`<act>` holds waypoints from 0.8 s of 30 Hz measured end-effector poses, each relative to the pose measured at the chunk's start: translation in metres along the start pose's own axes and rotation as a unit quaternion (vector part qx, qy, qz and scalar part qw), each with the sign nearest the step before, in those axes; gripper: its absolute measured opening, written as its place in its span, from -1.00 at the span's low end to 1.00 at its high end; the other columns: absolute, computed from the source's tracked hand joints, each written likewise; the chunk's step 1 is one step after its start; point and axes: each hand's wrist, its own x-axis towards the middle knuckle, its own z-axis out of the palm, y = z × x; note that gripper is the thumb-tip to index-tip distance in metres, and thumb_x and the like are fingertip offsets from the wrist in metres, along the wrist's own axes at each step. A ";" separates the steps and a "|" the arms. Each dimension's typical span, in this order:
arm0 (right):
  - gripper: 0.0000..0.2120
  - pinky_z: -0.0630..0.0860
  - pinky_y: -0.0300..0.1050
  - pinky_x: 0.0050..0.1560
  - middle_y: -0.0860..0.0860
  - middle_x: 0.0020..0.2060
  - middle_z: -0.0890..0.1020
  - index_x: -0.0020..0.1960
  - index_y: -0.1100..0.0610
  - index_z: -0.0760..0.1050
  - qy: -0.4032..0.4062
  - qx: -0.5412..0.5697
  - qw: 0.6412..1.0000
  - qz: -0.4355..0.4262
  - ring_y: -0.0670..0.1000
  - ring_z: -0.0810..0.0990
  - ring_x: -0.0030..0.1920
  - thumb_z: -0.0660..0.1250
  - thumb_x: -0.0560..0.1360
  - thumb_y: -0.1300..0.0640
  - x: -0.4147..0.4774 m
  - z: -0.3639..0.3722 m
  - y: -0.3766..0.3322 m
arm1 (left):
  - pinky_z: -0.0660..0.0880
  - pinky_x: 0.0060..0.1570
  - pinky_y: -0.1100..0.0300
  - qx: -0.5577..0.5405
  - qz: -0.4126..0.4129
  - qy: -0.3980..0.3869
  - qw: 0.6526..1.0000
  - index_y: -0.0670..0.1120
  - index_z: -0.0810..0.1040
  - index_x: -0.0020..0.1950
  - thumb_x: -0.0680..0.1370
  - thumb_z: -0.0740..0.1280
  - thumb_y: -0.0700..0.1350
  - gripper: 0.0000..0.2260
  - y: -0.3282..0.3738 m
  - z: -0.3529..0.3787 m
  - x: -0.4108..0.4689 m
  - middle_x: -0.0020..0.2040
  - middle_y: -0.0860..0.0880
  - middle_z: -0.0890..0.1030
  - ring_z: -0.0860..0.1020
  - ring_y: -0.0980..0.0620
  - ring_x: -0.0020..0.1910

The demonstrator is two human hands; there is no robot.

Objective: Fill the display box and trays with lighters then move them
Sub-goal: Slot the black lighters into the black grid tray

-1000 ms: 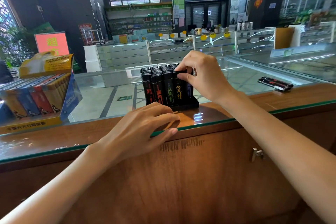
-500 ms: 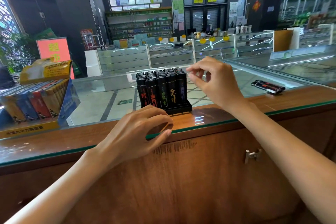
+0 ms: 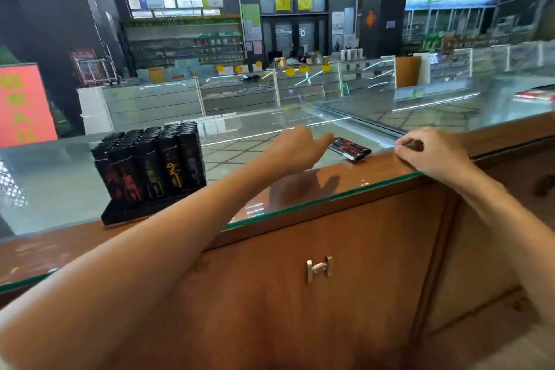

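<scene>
Lighters [image 3: 150, 165] stand upright in tight rows in a black tray [image 3: 126, 215] on the left part of the glass counter [image 3: 345, 180], close to its front edge. Seen from the front, the rows look full, so the tray is judged loaded or nearly so. Upright packing keeps the printed faces toward the customer side and lets the whole set be moved as one unit.

A small group of loose lighters [image 3: 350, 149] lies flat on the glass, well apart from the tray, to its right.

The left hand [image 3: 297, 147] reaches across toward this group. Its fingers are spread and relaxed, the thumb points at the near end of the group, and it grips nothing. Whether the thumb touches the group cannot be told.

The right hand [image 3: 432, 156] rests at the counter's front edge, right of the loose group, with fingers curled and thumb against the forefinger. Whether it pinches anything cannot be told. Its position suggests bracing.

The step in hand is judged to be collecting the loose group. Flat items on smooth glass slide easily, so a pinch from both long sides is advised.
</scene>
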 end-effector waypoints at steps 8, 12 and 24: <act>-0.83 0.32 -0.10 -0.02 0.04 0.04 0.59 0.01 0.05 0.58 0.029 -0.029 0.999 -0.003 0.11 0.47 0.14 0.27 0.49 0.04 0.001 0.007 0.006 | 0.46 0.18 0.01 0.212 -0.057 -0.064 0.973 -0.15 0.49 0.27 0.56 -0.09 0.35 -0.32 0.049 0.045 0.081 0.26 -0.18 0.52 0.51 -0.19 0.17; -0.80 0.34 -0.04 0.12 0.03 0.10 0.57 0.07 0.02 0.57 0.023 -0.021 1.000 -0.005 0.11 0.43 0.20 0.24 0.50 0.04 0.001 0.007 0.007 | 0.43 -0.01 0.11 0.264 -0.062 -0.068 0.960 -0.13 0.41 -0.21 0.59 0.10 0.20 -0.57 0.053 0.051 0.100 -0.08 -0.09 0.52 0.50 -0.09 -0.04; -0.85 0.25 -0.10 -0.04 0.00 0.02 0.57 -0.05 -0.02 0.58 0.026 -0.008 1.000 -0.003 0.10 0.44 0.13 0.24 0.49 0.05 -0.001 0.006 0.009 | 0.55 -0.37 0.27 -0.126 -0.004 -0.112 0.986 -0.17 0.35 -0.13 0.63 0.19 -0.21 -0.86 0.033 0.024 0.069 -0.21 -0.13 0.57 0.60 0.10 -0.38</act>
